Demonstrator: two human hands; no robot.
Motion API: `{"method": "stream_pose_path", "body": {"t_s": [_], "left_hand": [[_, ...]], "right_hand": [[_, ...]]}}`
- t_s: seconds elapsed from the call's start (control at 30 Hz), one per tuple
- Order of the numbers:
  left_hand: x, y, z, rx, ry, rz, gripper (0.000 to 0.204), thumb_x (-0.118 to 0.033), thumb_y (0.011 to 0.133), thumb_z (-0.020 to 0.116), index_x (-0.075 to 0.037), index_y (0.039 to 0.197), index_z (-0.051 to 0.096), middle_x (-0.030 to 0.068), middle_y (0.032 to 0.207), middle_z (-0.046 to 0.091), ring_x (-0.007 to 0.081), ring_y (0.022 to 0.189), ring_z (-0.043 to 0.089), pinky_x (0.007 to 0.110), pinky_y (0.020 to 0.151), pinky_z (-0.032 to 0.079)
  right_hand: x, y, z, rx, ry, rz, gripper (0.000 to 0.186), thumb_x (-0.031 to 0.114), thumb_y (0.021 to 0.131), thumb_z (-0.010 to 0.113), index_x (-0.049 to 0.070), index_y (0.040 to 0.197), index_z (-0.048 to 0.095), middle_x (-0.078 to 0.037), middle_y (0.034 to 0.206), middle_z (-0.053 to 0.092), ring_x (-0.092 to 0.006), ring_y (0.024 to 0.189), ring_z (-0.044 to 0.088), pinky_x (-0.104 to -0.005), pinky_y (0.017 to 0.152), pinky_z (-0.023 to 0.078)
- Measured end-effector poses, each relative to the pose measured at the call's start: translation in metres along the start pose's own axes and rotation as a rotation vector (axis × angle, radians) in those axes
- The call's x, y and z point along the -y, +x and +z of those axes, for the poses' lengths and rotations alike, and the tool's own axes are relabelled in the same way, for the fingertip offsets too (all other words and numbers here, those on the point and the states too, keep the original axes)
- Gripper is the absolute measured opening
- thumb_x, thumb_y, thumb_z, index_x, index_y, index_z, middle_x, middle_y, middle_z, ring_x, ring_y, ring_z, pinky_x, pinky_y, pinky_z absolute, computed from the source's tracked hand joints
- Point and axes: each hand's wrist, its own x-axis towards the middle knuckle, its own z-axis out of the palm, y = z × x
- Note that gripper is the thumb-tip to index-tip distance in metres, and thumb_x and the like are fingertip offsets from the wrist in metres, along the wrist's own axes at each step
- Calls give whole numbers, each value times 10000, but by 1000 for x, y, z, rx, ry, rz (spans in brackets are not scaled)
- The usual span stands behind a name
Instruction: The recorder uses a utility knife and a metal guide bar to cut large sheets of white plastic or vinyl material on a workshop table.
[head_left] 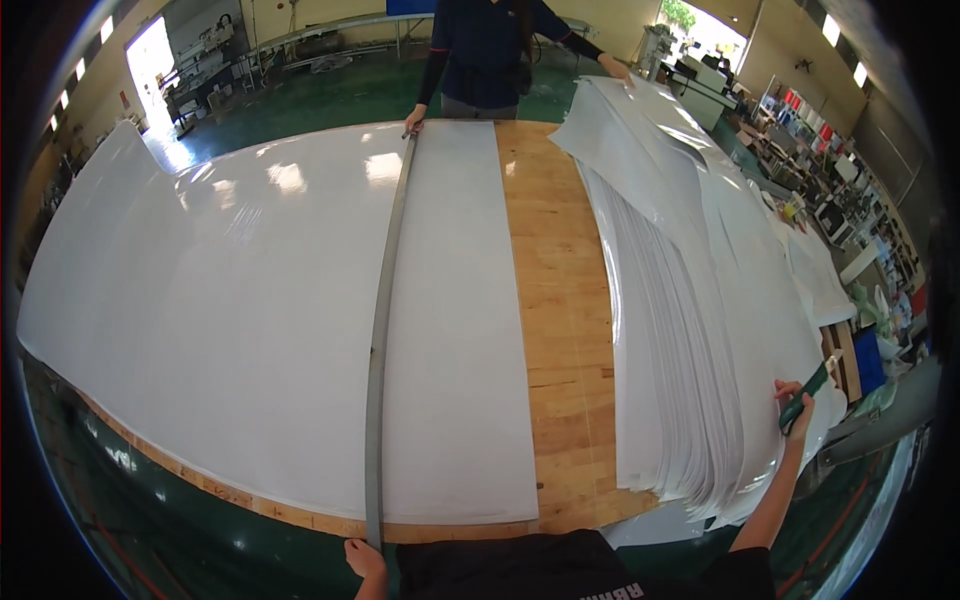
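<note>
A long grey metal straightedge [376, 340] lies across a large glossy white sheet [240, 330] on the wooden table. My left hand [366, 560] is closed at its near end, by the table's front edge; part of the grip is hidden. The co-worker's hand [414, 122] holds the far end. On the right, my right hand [793, 408] is closed round a green-handled knife [808, 396], its tip pointing up and away. This hand is over the near right part of a thick stack of white sheets [680, 330]. The co-worker's other hand [615, 70] touches the stack's far edge.
A strip of bare wooden table [565, 350] separates the white sheet from the stack. The co-worker [485, 50] stands across the table. Cluttered shelves [815, 150] line the right side, and a grey metal post or beam [885, 410] is near my right arm. The floor [270, 105] is green.
</note>
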Motion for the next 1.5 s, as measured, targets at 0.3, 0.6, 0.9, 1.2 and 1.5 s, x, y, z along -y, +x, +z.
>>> {"method": "stream_pose_path", "body": {"t_s": [0.3,0.6,0.9,1.2,1.5], "left_hand": [[0,-4,9,-29,40,29,298,-248,896,418,1,853,575,203,808,610,394,731,581,448,647,452],[-20,-11,-20,89,41,11,357,-285,890,411,2,958,613,210,987,621,396,890,574,455,770,442],[-17,-13,-21,128,-14,61,388,-339,880,410,-35,1008,613,222,992,622,394,915,576,447,791,438],[-17,-15,-22,131,-22,140,432,-377,887,417,-17,1034,606,232,1012,616,407,917,575,456,807,437],[-25,-18,-28,148,8,114,414,-338,878,403,-5,1010,611,233,1003,613,402,932,567,459,814,428]], "right_hand": [[7,9,4,-309,-485,94,402,350,887,383,2,756,535,-60,704,524,-154,703,481,-294,685,381],[-26,-5,20,-489,-447,-155,308,301,890,394,26,806,504,-56,754,502,-150,699,458,-282,669,360],[-25,-4,23,-449,-327,-137,296,295,881,395,30,787,486,-58,779,483,-160,749,459,-288,713,358],[-24,-5,23,-467,-269,-141,328,293,872,378,9,755,492,-93,853,492,-189,814,477,-304,764,367],[-19,3,37,-367,-368,-153,325,274,867,383,-1,731,488,-108,871,505,-209,852,478,-314,804,357]]}}
